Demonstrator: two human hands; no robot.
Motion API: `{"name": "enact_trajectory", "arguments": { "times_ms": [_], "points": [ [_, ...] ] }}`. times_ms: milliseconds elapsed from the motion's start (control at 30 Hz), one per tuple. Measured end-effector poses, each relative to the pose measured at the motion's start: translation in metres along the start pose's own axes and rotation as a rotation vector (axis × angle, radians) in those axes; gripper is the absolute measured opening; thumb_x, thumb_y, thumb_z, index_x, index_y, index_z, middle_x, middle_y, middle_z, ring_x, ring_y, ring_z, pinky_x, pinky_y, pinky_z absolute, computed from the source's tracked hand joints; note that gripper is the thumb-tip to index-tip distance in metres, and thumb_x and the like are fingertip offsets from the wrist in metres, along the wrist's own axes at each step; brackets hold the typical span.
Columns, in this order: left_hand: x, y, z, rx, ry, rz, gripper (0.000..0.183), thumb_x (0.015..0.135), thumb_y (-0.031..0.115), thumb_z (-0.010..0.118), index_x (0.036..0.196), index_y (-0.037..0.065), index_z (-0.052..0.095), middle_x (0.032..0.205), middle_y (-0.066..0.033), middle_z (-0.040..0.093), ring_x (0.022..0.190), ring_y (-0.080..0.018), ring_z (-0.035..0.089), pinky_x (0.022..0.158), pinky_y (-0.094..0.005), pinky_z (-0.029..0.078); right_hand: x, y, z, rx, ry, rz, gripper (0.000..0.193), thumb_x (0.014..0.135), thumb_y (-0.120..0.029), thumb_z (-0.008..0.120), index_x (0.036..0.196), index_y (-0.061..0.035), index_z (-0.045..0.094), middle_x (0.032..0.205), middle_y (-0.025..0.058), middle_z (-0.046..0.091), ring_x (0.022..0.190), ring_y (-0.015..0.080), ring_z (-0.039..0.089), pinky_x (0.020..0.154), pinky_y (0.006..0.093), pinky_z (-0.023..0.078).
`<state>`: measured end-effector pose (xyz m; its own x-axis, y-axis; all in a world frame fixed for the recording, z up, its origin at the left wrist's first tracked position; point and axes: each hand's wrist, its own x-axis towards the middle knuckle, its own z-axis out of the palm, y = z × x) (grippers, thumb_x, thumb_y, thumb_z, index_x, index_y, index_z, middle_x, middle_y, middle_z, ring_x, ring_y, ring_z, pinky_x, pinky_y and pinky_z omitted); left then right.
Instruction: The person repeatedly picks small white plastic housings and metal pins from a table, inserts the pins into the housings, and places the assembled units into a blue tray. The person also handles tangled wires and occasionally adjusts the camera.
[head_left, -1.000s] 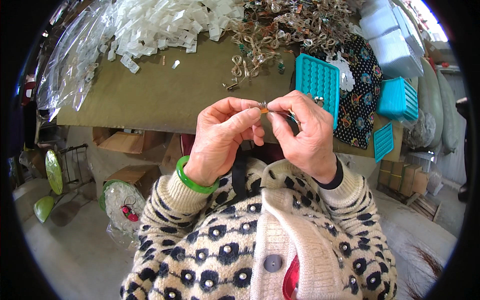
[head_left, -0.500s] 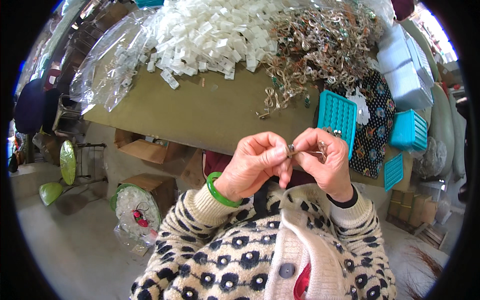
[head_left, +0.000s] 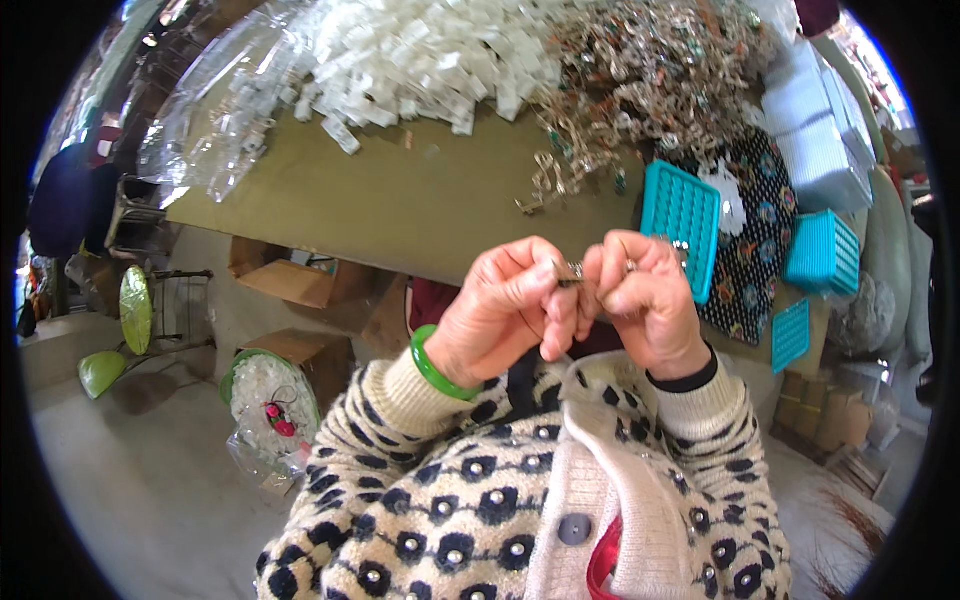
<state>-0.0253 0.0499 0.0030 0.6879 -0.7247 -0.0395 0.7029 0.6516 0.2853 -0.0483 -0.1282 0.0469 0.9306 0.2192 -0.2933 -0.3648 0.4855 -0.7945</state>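
My hands meet above the table's near edge, in front of my chest. My left hand [head_left: 505, 300], with a green bangle at its wrist, pinches a small dark metal piece [head_left: 568, 282] between thumb and forefinger. Right beside it my right hand [head_left: 645, 295] is closed, fingertips together; a bit of shiny loop shows at its fingers, but most of what it grips is hidden. Behind the right hand lies a teal ridged tray [head_left: 655, 190] with a few small shiny pieces at its near end. Farther back is a tangled heap of looped cords [head_left: 660, 75] with metal and coloured bits.
A large pile of small white plastic pieces [head_left: 430, 60] covers the table's back, beside a clear plastic bag [head_left: 215, 130]. At right are a dark patterned cloth [head_left: 755, 290], stacked white trays [head_left: 820, 130] and stacked teal trays [head_left: 825, 255]. Cardboard boxes [head_left: 290, 282] and a lined basket [head_left: 275, 395] stand below.
Both hands have risen slightly and come closer together. My right fingers have curled in, covering most of the loop that showed before. The view has shifted a little.
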Motion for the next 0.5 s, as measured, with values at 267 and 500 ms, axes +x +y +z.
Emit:
{"name": "enact_trajectory", "arguments": {
  "times_ms": [267, 500],
  "points": [
    [0.0, 0.008, -0.004, -0.049, 0.045, -0.071, 0.014, 0.095, 0.015, 0.06, 0.088, 0.004, 0.057, 0.072, -0.0099, 0.062, 0.057, -0.0231, 0.061, 0.053, -0.0312, 0.05, 0.001, 0.001, 0.011, -1.056, 0.004, -0.678, 0.016, 0.08, 0.008, 0.063, 0.093, -0.0008, 0.06, 0.084, 0.0095, 0.062, 0.074, 0.0214, 0.063, 0.066, 0.0322, 0.051],
    [-0.003, 0.099, -0.032, 1.479, 0.832, 0.729, 0.013, 0.09, 0.012, 0.068, 0.092, 0.0, 0.066, 0.081, -0.0024, 0.065, 0.064, -0.0079, 0.056, 0.06, -0.0224, 0.047, 0.001, 0.01, 0.012, -0.587, 0.058, -0.411, 0.005, 0.091, 0.003, 0.061, 0.095, 0.0005, 0.059, 0.082, 0.0, 0.056, 0.068, 0.0034, 0.052, 0.059, 0.0191, 0.044]
  ]
}}
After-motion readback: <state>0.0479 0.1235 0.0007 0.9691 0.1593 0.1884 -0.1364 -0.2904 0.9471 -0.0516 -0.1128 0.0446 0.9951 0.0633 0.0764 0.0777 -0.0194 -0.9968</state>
